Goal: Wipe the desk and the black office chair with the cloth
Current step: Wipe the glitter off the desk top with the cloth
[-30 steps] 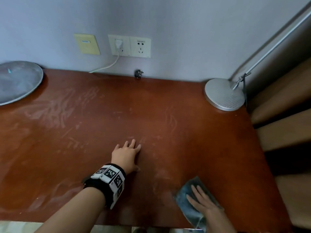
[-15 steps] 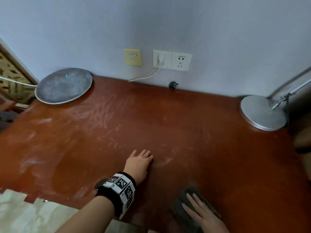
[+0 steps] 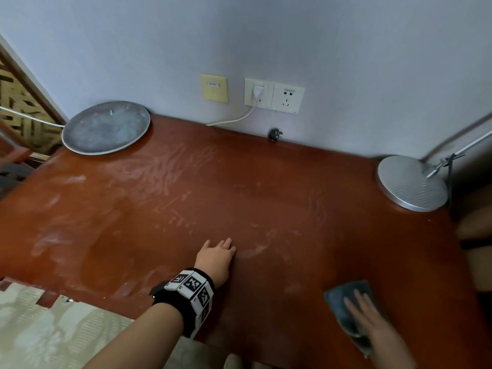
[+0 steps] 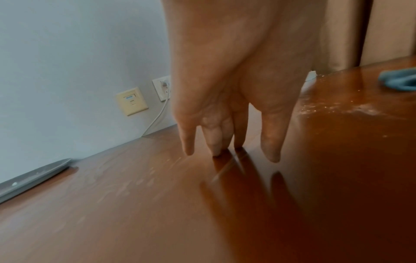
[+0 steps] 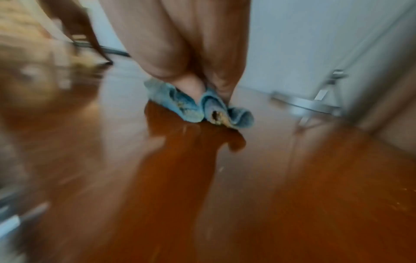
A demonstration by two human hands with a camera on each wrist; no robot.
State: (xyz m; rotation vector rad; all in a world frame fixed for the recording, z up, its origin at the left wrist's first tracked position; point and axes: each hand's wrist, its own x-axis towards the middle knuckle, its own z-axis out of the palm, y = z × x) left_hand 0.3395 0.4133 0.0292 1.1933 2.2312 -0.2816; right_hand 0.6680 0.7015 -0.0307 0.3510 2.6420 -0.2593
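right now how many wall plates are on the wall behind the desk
3, side by side in a row: a yellowish plate on the left, a white socket with a plug in it, and an empty white socket on the right.

A round grey tray (image 3: 106, 127) sits far left; a silver lamp base (image 3: 412, 182) far right; wall sockets (image 3: 274, 95) between.

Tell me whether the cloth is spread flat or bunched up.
Bunched. The blue cloth shows rolled folds at its front edge under the right hand, which presses it onto the desk.
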